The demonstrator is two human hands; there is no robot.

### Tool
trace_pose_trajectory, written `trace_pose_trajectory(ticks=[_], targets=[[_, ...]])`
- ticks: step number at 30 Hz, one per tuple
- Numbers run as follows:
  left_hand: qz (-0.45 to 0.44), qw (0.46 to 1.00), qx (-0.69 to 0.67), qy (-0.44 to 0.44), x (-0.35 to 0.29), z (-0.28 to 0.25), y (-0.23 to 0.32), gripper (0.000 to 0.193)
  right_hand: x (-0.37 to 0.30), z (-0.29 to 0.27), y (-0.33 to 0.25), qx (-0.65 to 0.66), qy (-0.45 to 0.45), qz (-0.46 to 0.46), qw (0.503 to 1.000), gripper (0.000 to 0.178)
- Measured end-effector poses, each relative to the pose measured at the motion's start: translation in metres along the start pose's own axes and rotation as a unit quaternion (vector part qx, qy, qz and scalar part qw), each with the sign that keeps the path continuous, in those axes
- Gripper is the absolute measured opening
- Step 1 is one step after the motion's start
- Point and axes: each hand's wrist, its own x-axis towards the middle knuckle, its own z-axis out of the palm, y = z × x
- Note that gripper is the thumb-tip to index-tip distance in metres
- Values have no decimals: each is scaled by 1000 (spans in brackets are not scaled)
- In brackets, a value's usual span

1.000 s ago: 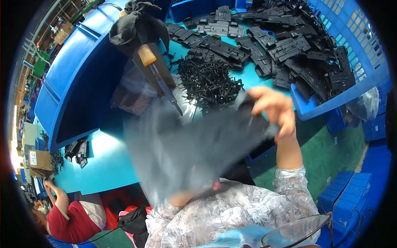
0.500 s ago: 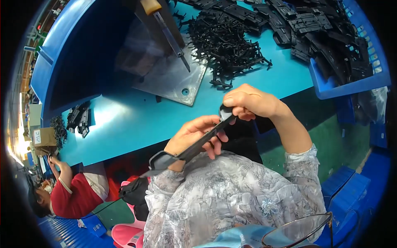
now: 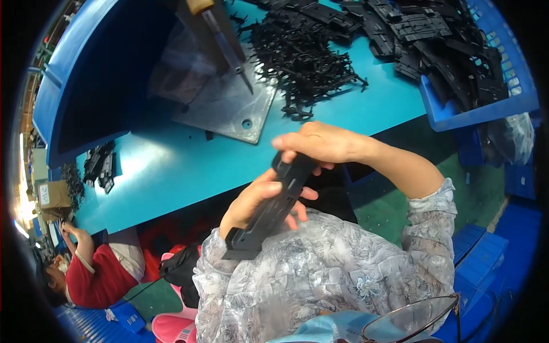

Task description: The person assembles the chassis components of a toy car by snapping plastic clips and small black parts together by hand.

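Note:
A long black plastic part (image 3: pixel 267 212) with raised ends hangs in front of my body, tilted, its broad face toward me. My left hand (image 3: pixel 250 200) grips it around the middle, thumb on the face and fingers showing past the far edge. My right hand (image 3: pixel 323 143) holds its upper end, fingers curled over the top. Beyond the table edge, a metal plate (image 3: pixel 229 114) lies on the teal table (image 3: pixel 171 183). Over it leans a blade tool with a yellow handle (image 3: pixel 220 34). A pile of small black plastic pieces (image 3: pixel 303 63) sits beside the plate.
At the far right, a blue crate (image 3: pixel 474 114) holds many black parts (image 3: pixel 423 28) like mine. A large blue bin (image 3: pixel 57 108) stands at the left. A co-worker in red (image 3: pixel 100 274) sits further left, by more black pieces (image 3: pixel 100 166) and a cardboard box (image 3: pixel 54 194).
The black part has been turned from edge-on to broad face toward me. My right hand has shifted left with its upper end, and the left thumb now lies across the face.

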Motion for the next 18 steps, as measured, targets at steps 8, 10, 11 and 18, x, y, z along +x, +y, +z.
trace_pose_trajectory(ticks=[8, 10, 11, 18], targets=[[146, 971, -184, -32, 4, -12, -9, 72, -18, -23, 63, -173, 506, -235, 812, 28], [149, 971, -186, -35, 10, -13, -10, 72, -20, -47, 74, -132, 604, -179, 765, 20], [155, 969, -189, -34, 13, -13, -10, 73, -18, -58, 80, -132, 606, -178, 764, 20], [156, 951, -264, -40, 26, -13, -12, 72, -14, -90, 85, -335, 566, -146, 739, 12]])
